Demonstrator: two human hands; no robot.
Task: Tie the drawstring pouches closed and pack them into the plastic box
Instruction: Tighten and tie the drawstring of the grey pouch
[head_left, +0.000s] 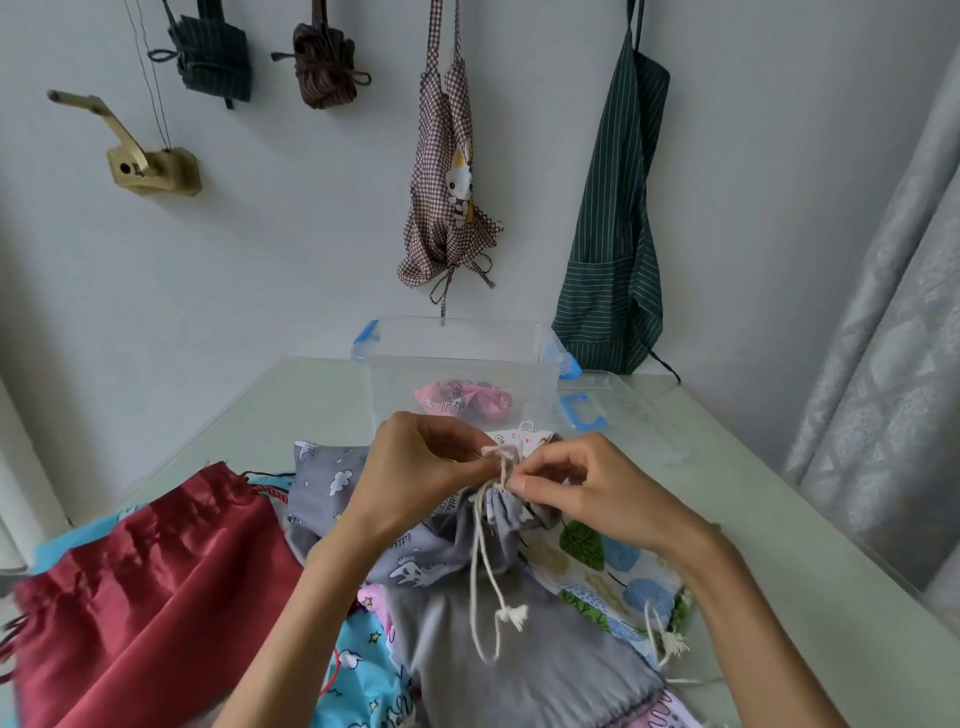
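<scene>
Red pouch (130, 597) cut by left edge

Soft, even daylight fills the scene, bright without being harsh — the pale wall (270, 249) reads cool grey-blue and nearly shadowless. The light seems to come from the right, where the curtain (883, 364) glows palest. Shadows are faint: a weak one sits under the hanging striped apron (613, 249). The red satin pouch (145, 582) carries gentle sheen along its folds, no hard glare. Wide-angle distortion bends the counter (753, 493) edges and the curtain outward — corners stretch. The centre is fairly sharp; the bottom-left edge smears slightly.
</scene>
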